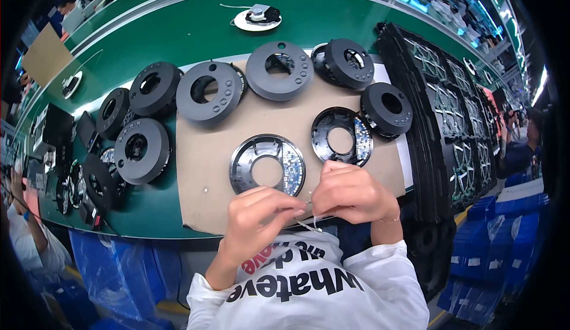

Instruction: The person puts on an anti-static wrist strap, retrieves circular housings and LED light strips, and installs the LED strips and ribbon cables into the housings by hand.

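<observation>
So, quick rundown of the bench as it's sitting:

Left hand (259,216): curling at the near edge of the cardboard sheet (205,175), fingertips pinching together on a thin clear strip (307,223).
Right hand (351,194): hovering just beside the left one, fingers closing on the same strip from the right; the two hands are almost touching.
Clear strip: hanging between both hands, right over the near edge of the sheet; too small to tell what it's made of.
Open ring housing (268,165): lying inside-up on the cardboard, just far of the left hand, circuit board showing.
Second open ring (342,136): sitting to the right and a bit farther, just far of the right hand.
Closed black rings (279,70): lining up in an arc along the far and left sides, some leaning on each other.
Black trays (451,116): stacking up on the right.
Green table (178,27): running under everything.
</observation>
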Tool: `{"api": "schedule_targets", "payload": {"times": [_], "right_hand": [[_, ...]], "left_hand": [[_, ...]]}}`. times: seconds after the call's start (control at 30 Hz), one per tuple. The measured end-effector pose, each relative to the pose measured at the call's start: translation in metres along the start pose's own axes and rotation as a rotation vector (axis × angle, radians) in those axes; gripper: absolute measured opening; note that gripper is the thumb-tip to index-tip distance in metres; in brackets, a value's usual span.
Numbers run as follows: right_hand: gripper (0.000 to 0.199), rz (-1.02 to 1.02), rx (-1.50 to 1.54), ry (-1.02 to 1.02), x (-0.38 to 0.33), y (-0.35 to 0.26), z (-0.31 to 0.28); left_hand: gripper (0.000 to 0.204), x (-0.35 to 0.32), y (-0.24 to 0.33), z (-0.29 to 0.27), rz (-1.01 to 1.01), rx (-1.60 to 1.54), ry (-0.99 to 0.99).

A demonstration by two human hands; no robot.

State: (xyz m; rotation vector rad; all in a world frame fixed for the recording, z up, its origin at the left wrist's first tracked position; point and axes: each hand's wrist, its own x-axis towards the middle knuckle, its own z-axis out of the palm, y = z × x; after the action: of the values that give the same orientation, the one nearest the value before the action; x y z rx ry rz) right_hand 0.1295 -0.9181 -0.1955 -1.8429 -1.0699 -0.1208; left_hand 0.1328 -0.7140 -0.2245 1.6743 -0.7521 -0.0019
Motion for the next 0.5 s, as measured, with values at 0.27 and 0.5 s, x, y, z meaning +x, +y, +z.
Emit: {"api": "schedule_targets", "payload": {"times": [0.27, 0.5], "right_hand": [[0.022, 0.634, 0.533, 0.273, -0.015, -0.008, 0.029], [0.021, 0.458, 0.158, 0.476, -0.015, -0.002, 0.041]], "left_hand": [[0.014, 0.008, 0.003, 0.008, 0.143, 0.182, 0.108], [0.024, 0.019, 0.014, 0.007, 0.156, 0.274, 0.049]]}}
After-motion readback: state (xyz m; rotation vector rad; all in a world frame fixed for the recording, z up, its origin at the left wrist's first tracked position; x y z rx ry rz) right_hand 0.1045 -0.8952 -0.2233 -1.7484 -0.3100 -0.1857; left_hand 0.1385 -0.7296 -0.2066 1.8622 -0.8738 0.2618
